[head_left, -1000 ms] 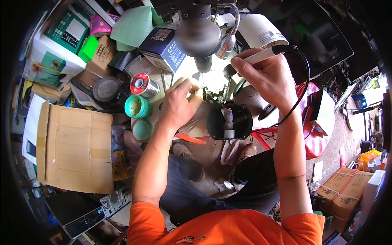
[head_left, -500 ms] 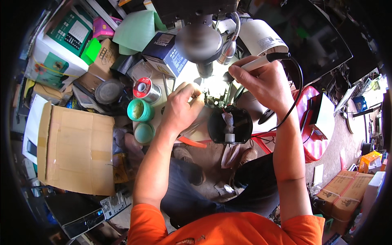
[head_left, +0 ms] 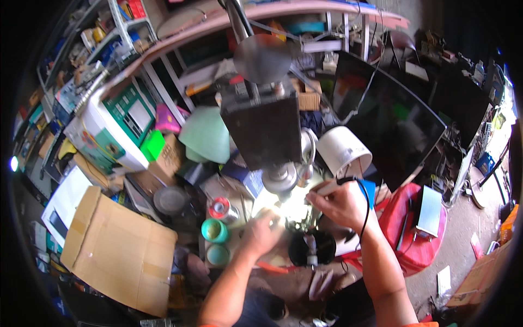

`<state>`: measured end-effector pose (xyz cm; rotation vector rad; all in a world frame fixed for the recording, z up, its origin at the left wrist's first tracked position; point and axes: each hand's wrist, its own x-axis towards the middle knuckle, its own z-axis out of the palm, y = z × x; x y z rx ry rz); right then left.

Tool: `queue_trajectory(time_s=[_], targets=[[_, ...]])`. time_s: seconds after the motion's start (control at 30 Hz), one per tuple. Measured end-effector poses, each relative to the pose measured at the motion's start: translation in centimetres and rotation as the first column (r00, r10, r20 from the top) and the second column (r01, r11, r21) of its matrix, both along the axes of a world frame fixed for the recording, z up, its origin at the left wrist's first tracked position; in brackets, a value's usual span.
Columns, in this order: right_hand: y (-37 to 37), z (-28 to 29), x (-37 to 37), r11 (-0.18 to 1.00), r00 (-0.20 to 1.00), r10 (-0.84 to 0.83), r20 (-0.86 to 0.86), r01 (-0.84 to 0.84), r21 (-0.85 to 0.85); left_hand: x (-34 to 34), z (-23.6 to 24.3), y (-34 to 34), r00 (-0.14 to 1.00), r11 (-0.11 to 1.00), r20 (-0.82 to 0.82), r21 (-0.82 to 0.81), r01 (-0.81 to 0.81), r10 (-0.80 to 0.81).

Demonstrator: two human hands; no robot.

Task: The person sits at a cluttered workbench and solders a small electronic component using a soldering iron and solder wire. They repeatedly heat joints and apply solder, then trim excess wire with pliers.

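The right hand [head_left: 346, 205] has its fingers closed around a pen-shaped tool [head_left: 328, 188], beside brightly lit parts [head_left: 297, 213]. The left hand [head_left: 263, 234] curls opposite; its grip cannot be determined. The cluttered table [head_left: 235, 240] adjoins a dark screen [head_left: 381, 120]; loaded shelving [head_left: 121, 34] stands beyond.

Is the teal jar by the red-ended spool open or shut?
Open: the teal jar shows an uncovered round mouth, its darker inside visible within the rim.

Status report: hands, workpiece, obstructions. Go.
Right hand gripping soldering iron. Left hand blurred beside workpiece, hold unclear. Glare partly washes workpiece out; black overhead unit hangs above.
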<state>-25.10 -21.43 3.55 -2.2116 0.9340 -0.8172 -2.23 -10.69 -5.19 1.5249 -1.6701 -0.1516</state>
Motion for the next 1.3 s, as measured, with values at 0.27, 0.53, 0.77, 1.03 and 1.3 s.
queue_trajectory(time_s=[0.27,0.53,0.77,1.03,1.3], targets=[[0.1,0.2,0.1,0.995,0.996,-0.006,-0.090,0.014,0.096,0.6,-0.7,0.2,1.000,0.996,0.008,0.088,0.004,-0.005],[-0.2,-0.6,-0.1,0.997,0.997,0.007,-0.083,0.000,0.080,0.5,-0.7,0.2,1.000,0.998,-0.007,0.054,0.023,-0.022],[0.0,-0.4,-0.1,0.997,0.998,0.006,-0.066,-0.001,0.072,0.4,-0.7,0.3,1.000,0.997,-0.020,0.076,0.013,-0.011],[-0.1,-0.5,-0.1,0.997,0.991,-0.005,-0.134,0.016,0.079,0.5,-0.8,0.2,1.000,0.998,-0.012,0.058,0.022,-0.021],[0.1,-0.2,0.1,0.995,0.996,0.012,-0.087,-0.003,0.096,0.6,-0.9,0.2,1.000,0.997,-0.008,0.069,0.017,-0.017]])
